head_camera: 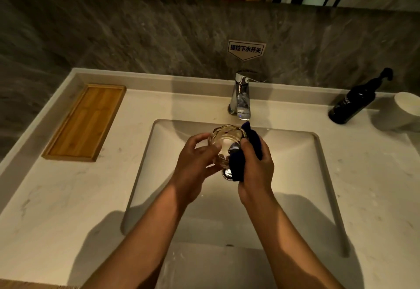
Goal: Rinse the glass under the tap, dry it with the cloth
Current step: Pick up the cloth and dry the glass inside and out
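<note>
From the head camera, a clear drinking glass (223, 145) with a faceted, wavy wall is held over the middle of a rectangular pale basin (302, 175), tipped so its open rim faces away from the person, toward the tap (241, 98). The left hand (195, 163) forms one grip: its fingers curl round the left wall of the glass and hold it. The right hand (256, 166) forms the other grip: its fingers and thumb pinch a dark blue cloth (241, 154), soft and bunched into folds, pressed against the right side of the glass, with one corner sticking up past the rim and another hanging down below the hand. The glass thus lies between the two hands, touching both, the cloth between it and the right palm.

Just under the glass a round metal drain (227, 173) shows at the basin floor. The tap, a shiny chrome block with a flat lever on top, stands behind the basin, just beyond the glass. The worktop (68, 198) around the basin is smooth, pale stone with faint veins. To the left of the basin lies a shallow rectangular wooden tray (86, 120) with a raised rim. Right of the tap stand a dark pump bottle (354, 102) and, beside it, a white round cup (406, 109). On the grey stone wall behind the tap hangs a small white sign (246, 49) with dark characters.
</note>
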